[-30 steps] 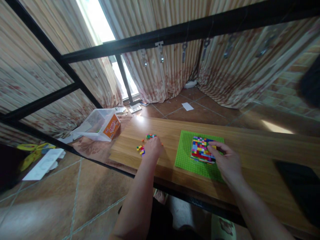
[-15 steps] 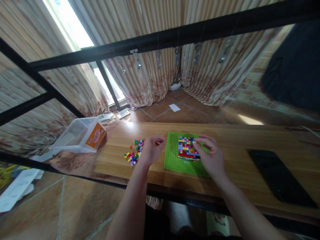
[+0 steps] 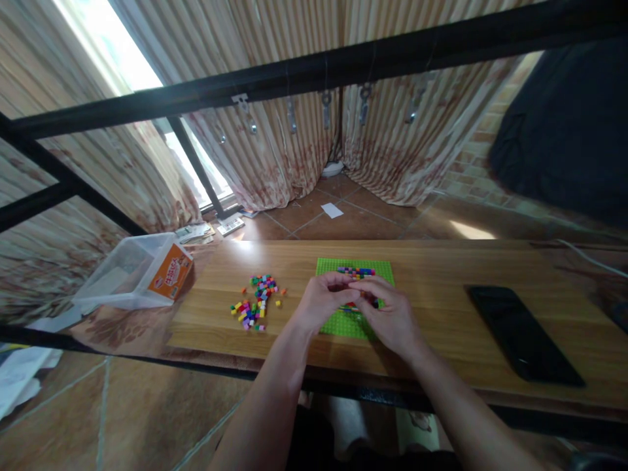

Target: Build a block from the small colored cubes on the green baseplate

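Observation:
A green studded baseplate (image 3: 336,324) lies on the wooden table, bearing a block of many-coloured toy bricks (image 3: 356,271). Both hands meet over this block and cover most of it. My left hand (image 3: 324,299) has its fingertips pinched together; whatever they hold is too small to make out. Touching it from the other side, my right hand (image 3: 390,314) is closed in a pinch too, its contents hidden between the fingertips. Left of the hands, loose small bricks (image 3: 262,294) in many colours are scattered on the tabletop.
A clear plastic bin (image 3: 125,271) with an orange label stands beyond the table's left end. A black phone-like slab (image 3: 523,333) lies on the right of the wooden table (image 3: 432,281). A dark metal bar (image 3: 294,69) crosses in front of the curtains.
My left hand has moved right from beside the loose bricks to over the baseplate. My right hand has shifted slightly left, and the fingertips of both now meet. The whole view has turned slightly.

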Tool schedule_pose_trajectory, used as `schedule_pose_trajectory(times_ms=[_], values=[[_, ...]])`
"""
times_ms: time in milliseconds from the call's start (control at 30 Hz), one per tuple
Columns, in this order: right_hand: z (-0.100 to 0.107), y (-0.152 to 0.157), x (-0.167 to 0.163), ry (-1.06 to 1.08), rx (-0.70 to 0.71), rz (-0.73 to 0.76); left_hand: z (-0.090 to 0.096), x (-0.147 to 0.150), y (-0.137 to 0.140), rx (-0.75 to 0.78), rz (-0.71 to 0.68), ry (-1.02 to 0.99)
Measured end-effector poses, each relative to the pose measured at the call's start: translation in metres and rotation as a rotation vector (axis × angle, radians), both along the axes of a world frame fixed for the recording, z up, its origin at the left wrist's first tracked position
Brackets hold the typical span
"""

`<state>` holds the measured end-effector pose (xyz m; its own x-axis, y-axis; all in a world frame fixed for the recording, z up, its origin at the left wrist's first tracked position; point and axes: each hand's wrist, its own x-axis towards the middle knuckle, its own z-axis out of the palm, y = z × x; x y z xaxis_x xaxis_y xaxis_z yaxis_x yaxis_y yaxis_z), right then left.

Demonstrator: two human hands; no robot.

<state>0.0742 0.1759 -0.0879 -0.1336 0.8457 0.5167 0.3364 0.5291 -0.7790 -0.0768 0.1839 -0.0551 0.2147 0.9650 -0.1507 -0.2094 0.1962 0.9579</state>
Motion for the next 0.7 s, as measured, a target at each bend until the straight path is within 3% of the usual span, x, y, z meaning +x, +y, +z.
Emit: schedule_pose_trajectory(times_ms=[433,700], values=[[-0.003,0.001,0.003,-0.035,-0.021,-0.023,0.0,0.002,0.002,0.011,0.014,0.085],[0.0,0.007,0.013,-0.082,-0.023,-0.105,-0.007,-0.009,0.007,0.043,0.147,0.222]])
